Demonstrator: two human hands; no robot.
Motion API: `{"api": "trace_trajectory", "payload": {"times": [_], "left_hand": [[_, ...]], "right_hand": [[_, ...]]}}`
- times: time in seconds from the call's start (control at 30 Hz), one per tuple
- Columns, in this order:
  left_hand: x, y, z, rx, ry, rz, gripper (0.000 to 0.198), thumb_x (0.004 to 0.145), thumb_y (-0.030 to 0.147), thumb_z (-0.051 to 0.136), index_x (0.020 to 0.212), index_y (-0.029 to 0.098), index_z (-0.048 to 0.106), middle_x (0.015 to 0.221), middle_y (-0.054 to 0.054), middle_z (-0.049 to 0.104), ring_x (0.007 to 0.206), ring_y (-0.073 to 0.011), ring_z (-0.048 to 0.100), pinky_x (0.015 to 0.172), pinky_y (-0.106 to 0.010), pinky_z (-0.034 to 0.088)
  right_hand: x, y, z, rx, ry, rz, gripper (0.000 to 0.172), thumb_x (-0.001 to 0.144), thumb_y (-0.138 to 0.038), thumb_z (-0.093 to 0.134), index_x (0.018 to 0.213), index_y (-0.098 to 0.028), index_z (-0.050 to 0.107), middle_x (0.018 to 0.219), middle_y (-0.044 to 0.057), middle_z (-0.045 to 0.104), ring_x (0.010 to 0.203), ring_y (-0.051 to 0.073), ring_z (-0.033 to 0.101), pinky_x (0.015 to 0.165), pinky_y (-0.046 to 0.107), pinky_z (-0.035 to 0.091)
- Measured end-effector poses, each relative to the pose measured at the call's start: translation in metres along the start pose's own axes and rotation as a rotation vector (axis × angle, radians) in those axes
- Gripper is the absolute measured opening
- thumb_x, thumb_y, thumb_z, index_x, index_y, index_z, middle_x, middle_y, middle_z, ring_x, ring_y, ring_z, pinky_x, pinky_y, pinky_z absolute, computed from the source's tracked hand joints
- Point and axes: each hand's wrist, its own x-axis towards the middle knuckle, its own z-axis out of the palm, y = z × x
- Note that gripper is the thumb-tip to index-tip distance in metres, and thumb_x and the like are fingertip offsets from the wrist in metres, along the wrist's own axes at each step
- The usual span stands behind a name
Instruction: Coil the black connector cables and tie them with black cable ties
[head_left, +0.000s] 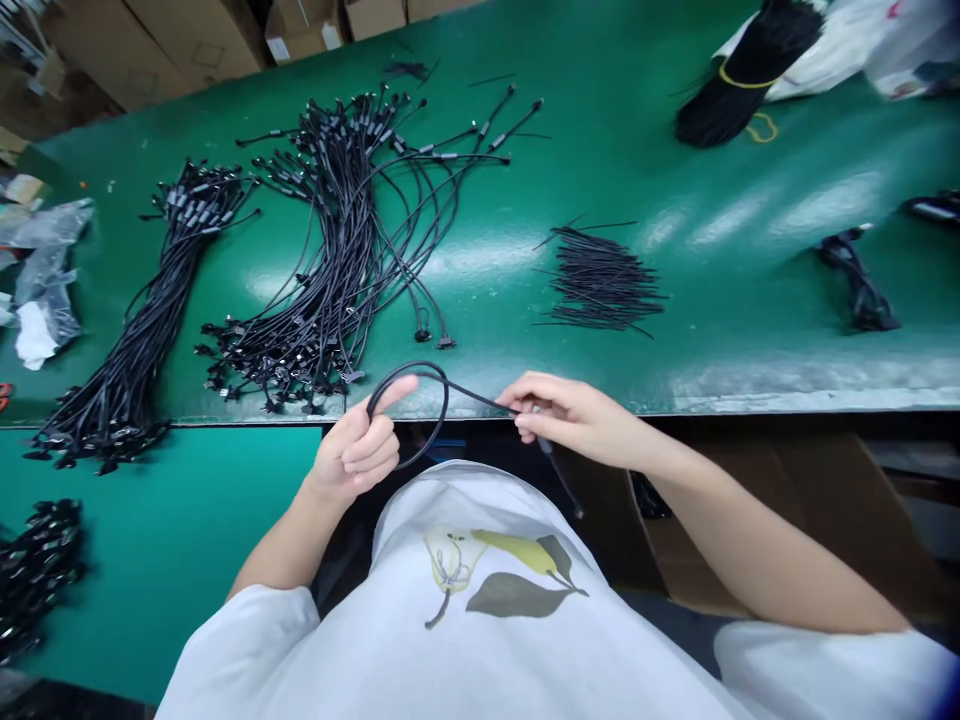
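A thin black cable (448, 392) runs between my two hands at the near edge of the green table. My left hand (361, 447) is closed on it, and a loop of the cable curls round the raised finger. On the other side my right hand (568, 412) pinches the cable, and its end with a grey sleeve hangs down below the fingers. Beyond my left hand a large bundle of black cables with small connectors (349, 220) lies spread on the table. A pile of short black ties (604, 280) lies beyond my right hand.
A second cable bundle (169, 280) lies at the left. A coiled black cable (856, 280) rests at the right, with a banded black bunch (739, 80) behind. Cardboard boxes (195, 45) line the far side. Plastic bags (49, 270) lie at the left edge.
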Motion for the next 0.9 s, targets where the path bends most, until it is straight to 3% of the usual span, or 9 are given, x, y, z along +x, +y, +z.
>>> {"api": "trace_trajectory", "payload": {"times": [0.13,0.27,0.4,0.57,0.63,0.7,0.8,0.83,0.9], "left_hand": [[0.001,0.008,0.003,-0.128,0.115,0.079,0.041,0.092,0.028,0.057,0.129,0.011,0.056,0.043,0.01,0.033,0.032,-0.0046,0.026,0.027,-0.006,0.028],[-0.006,0.024,-0.004,-0.296,0.15,0.208,0.048,0.095,0.024,0.052,0.139,0.006,0.043,0.045,0.01,0.045,0.032,-0.0026,0.036,0.028,-0.001,0.027],[-0.014,0.03,-0.011,-0.226,0.171,0.207,0.048,0.095,0.024,0.053,0.138,0.004,0.045,0.04,0.012,0.041,0.027,-0.003,0.027,0.026,-0.004,0.027],[-0.02,0.028,-0.016,0.052,0.299,0.214,0.025,0.091,0.029,0.058,0.106,0.011,0.068,0.034,0.015,0.021,0.025,-0.0018,0.012,0.035,-0.01,0.037],[-0.023,0.031,-0.016,0.124,0.36,0.207,0.024,0.095,0.028,0.053,0.091,0.013,0.07,0.034,0.015,0.014,0.025,-0.0005,0.008,0.042,-0.011,0.041],[-0.023,0.034,-0.015,0.156,0.39,0.231,0.026,0.097,0.026,0.048,0.092,0.013,0.07,0.035,0.015,0.015,0.024,0.0004,0.006,0.044,-0.01,0.041],[-0.013,0.033,-0.01,0.266,0.415,0.313,0.027,0.097,0.028,0.048,0.115,0.017,0.065,0.04,0.014,0.034,0.026,0.0009,0.026,0.048,-0.009,0.043],[-0.007,0.029,-0.008,0.35,0.413,0.335,0.029,0.095,0.032,0.052,0.12,0.02,0.062,0.047,0.011,0.048,0.034,-0.0002,0.041,0.054,-0.011,0.046],[0.007,0.015,-0.003,0.578,0.367,0.353,0.032,0.091,0.04,0.058,0.116,0.021,0.063,0.081,0.0,0.069,0.07,-0.0087,0.066,0.069,-0.019,0.053]], "right_hand": [[-0.004,0.014,0.02,0.022,0.02,0.129,0.038,0.091,-0.046,0.047,0.113,-0.016,0.059,0.076,0.001,0.061,0.051,0.011,0.056,0.052,0.025,0.047],[-0.012,0.021,0.005,-0.316,0.255,0.019,0.033,0.092,-0.043,0.045,0.101,-0.019,0.066,0.088,0.006,0.07,0.074,0.019,0.065,0.069,0.031,0.052],[-0.019,0.017,-0.021,-0.544,0.445,-0.024,0.031,0.093,-0.037,0.043,0.095,-0.018,0.068,0.097,0.011,0.072,0.088,0.024,0.067,0.08,0.037,0.052],[-0.012,0.014,-0.037,-0.688,0.462,-0.062,0.035,0.097,-0.038,0.038,0.099,-0.019,0.067,0.103,0.011,0.071,0.091,0.024,0.065,0.08,0.035,0.049],[-0.009,0.017,-0.041,-0.803,0.487,-0.072,0.039,0.1,-0.041,0.032,0.102,-0.02,0.066,0.104,0.01,0.07,0.09,0.024,0.064,0.075,0.034,0.046],[-0.009,0.019,-0.04,-0.97,0.495,-0.064,0.043,0.101,-0.042,0.028,0.105,-0.021,0.065,0.099,0.009,0.069,0.083,0.022,0.062,0.062,0.032,0.038],[-0.012,0.013,-0.025,-1.17,0.419,-0.107,0.041,0.101,-0.038,0.029,0.1,-0.019,0.065,0.079,0.007,0.063,0.066,0.019,0.054,0.053,0.032,0.021],[-0.013,0.008,-0.016,-1.18,0.357,-0.165,0.038,0.101,-0.035,0.032,0.094,-0.019,0.066,0.073,0.006,0.06,0.061,0.018,0.05,0.053,0.032,0.019],[-0.014,-0.006,0.006,-1.105,0.171,-0.336,0.033,0.099,-0.027,0.037,0.083,-0.018,0.064,0.066,0.004,0.058,0.057,0.016,0.048,0.053,0.031,0.02]]}}
